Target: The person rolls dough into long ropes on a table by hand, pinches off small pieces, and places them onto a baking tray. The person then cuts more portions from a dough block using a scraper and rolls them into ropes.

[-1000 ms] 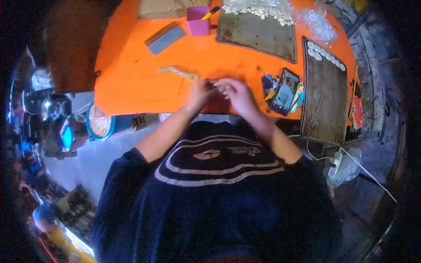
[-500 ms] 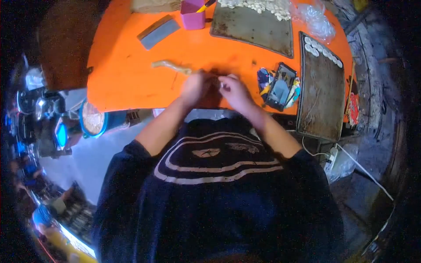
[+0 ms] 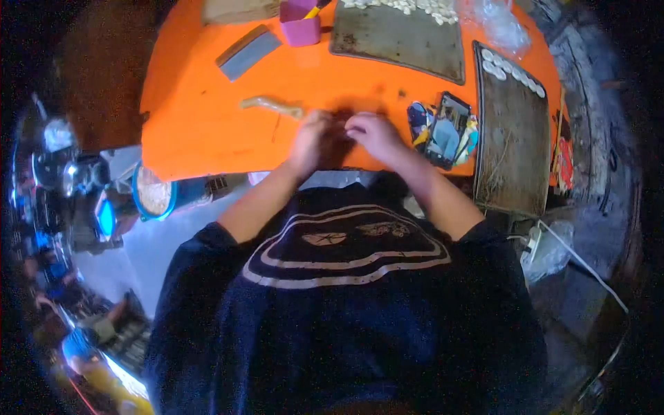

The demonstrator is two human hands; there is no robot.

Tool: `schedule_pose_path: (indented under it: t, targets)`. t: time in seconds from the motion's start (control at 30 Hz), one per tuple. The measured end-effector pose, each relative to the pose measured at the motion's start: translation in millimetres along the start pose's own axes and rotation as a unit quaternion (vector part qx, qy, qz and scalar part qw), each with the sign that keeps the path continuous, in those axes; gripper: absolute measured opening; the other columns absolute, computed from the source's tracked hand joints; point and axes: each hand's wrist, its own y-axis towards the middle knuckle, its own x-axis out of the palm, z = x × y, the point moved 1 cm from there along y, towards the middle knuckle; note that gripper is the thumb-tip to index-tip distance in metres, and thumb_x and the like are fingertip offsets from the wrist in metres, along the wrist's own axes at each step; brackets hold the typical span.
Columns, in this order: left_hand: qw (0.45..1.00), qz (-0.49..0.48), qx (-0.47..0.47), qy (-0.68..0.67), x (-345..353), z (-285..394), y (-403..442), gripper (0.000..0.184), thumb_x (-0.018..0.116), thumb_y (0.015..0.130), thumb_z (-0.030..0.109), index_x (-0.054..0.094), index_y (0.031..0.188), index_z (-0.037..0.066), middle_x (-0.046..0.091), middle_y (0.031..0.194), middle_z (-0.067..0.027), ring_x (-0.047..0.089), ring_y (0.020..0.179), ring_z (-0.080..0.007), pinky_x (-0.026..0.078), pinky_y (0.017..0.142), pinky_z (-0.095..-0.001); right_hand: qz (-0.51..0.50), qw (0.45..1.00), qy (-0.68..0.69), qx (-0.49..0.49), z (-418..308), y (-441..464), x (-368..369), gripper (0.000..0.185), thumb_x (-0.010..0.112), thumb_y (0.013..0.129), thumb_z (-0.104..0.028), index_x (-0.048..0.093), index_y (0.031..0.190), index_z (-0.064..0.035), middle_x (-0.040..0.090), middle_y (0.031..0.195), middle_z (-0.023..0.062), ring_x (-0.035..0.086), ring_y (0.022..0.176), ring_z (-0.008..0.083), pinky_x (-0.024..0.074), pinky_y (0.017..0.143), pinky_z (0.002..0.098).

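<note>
A pale, glossy dough-like strip (image 3: 271,105) lies on the orange tabletop (image 3: 207,124), its right end close to my left hand (image 3: 311,138). The fingers of my left hand are curled inward over the table. Just to the right, my right hand (image 3: 377,136) faces it with thumb and fingertips pinched together. A narrow, shadowed gap separates the two hands. Whatever sits between the fingertips is too small or hidden to make out.
A phone (image 3: 448,131) lies right of my hands, beside a dark tray (image 3: 512,152) with white rounds. Farther back are another tray (image 3: 394,48) with white pieces, a purple cup (image 3: 301,31), a flat scraper (image 3: 249,55) and plastic bags (image 3: 501,28). A blue-rimmed bucket (image 3: 155,194) stands at left.
Both hands stay close together in nearly the same place, with small shifts of the fingers. A tiny pale bit seen at my right fingertips no longer shows clearly. The view has shifted slightly.
</note>
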Motion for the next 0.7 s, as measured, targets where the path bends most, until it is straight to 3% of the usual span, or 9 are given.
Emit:
schedule_pose_path:
  t: [0.13,0.3,0.37,0.4,0.47,0.5,0.6,0.63,0.7]
  targets:
    - [0.994,-0.085,-0.043,0.047,-12.5,17.0,2.6,0.019,0.050,0.077,0.011,0.054,0.092,0.001,0.057,0.087,-0.0092,0.051,0.078,-0.0151,0.041,0.066,-0.0241,0.145,0.987,-0.033,-0.058,-4.1,-3.0,4.9,0.016,0.059,0.072,0.001,0.057,0.087,-0.0009,0.058,0.083,0.0067,0.054,0.068,0.0140,0.0440,0.061,0.0247]
    - [0.976,-0.179,-0.075,0.095,-2.0,49.3,9.3,0.025,0.058,0.069,-0.003,0.053,0.093,0.002,0.058,0.093,-0.0098,0.055,0.084,-0.0186,0.046,0.068,-0.0281,0.126,0.990,-0.062,0.014,7.5,-23.1,19.1,0.028,0.059,0.073,-0.003,0.055,0.101,-0.0016,0.061,0.084,0.0093,0.056,0.068,0.0174,0.0456,0.062,0.0287]
    - [0.994,-0.111,-0.002,0.004,7.4,64.5,1.2,0.025,0.056,0.069,-0.005,0.053,0.092,0.002,0.058,0.093,-0.0088,0.056,0.083,-0.0185,0.046,0.068,-0.0273,0.117,0.961,0.245,0.045,-22.7,-49.7,-14.9,0.014,0.061,0.073,0.002,0.055,0.086,-0.0016,0.060,0.094,0.0091,0.056,0.073,0.0144,0.0482,0.069,0.0257]
    - [0.989,-0.086,-0.086,-0.087,5.9,75.1,-1.0,0.023,0.054,0.072,-0.005,0.054,0.093,0.003,0.059,0.092,-0.0070,0.057,0.083,-0.0173,0.046,0.069,-0.0261,0.126,0.962,0.238,0.044,-15.9,-58.6,-35.4,0.014,0.061,0.073,0.002,0.055,0.086,-0.0016,0.060,0.094,0.0091,0.056,0.073,0.0144,0.0482,0.069,0.0257]
    - [0.984,-0.074,-0.025,0.157,-11.0,60.5,-4.2,0.020,0.051,0.075,-0.004,0.054,0.094,0.003,0.059,0.089,-0.0053,0.055,0.075,-0.0154,0.045,0.067,-0.0244,0.294,0.938,0.180,-0.036,4.1,-83.3,-91.4,0.019,0.061,0.074,0.001,0.057,0.093,-0.0023,0.061,0.096,0.0096,0.057,0.075,0.0136,0.0483,0.069,0.0241]
    - [0.986,-0.061,-0.070,0.139,-11.9,64.7,-8.1,0.020,0.049,0.076,-0.004,0.055,0.094,0.002,0.058,0.087,-0.0051,0.054,0.073,-0.0149,0.044,0.066,-0.0238,0.329,0.931,0.152,0.045,16.0,-95.0,-123.2,0.033,0.057,0.074,0.002,0.056,0.107,-0.0014,0.062,0.091,0.0083,0.058,0.075,0.0146,0.0476,0.065,0.0233]
    - [0.984,-0.028,-0.155,0.082,-13.7,68.3,-20.2,0.019,0.048,0.078,-0.004,0.055,0.095,0.001,0.057,0.084,-0.0047,0.051,0.070,-0.0141,0.043,0.065,-0.0231,0.480,0.860,0.154,0.080,64.4,-106.1,-211.8,0.025,0.059,0.077,-0.002,0.061,0.102,-0.0001,0.064,0.089,0.0094,0.058,0.071,0.0124,0.0471,0.065,0.0214]
    - [0.980,-0.012,-0.194,0.043,-11.4,68.2,-23.8,0.019,0.047,0.079,-0.004,0.055,0.095,0.001,0.057,0.082,-0.0044,0.050,0.069,-0.0137,0.043,0.065,-0.0229,0.476,0.867,0.123,0.077,90.8,-107.5,-241.6,0.024,0.057,0.080,-0.006,0.061,0.103,-0.0019,0.065,0.090,0.0094,0.059,0.072,0.0151,0.0475,0.065,0.0242]
    - [0.979,0.012,-0.196,0.054,-2.5,82.6,-27.7,0.016,0.048,0.081,-0.002,0.054,0.095,0.000,0.056,0.083,-0.0044,0.050,0.071,-0.0134,0.043,0.067,-0.0231,0.445,0.870,-0.166,0.133,139.3,-100.8,-299.1,0.024,0.053,0.082,-0.012,0.061,0.104,-0.0054,0.064,0.096,0.0089,0.061,0.075,0.0214,0.0485,0.069,0.0292]
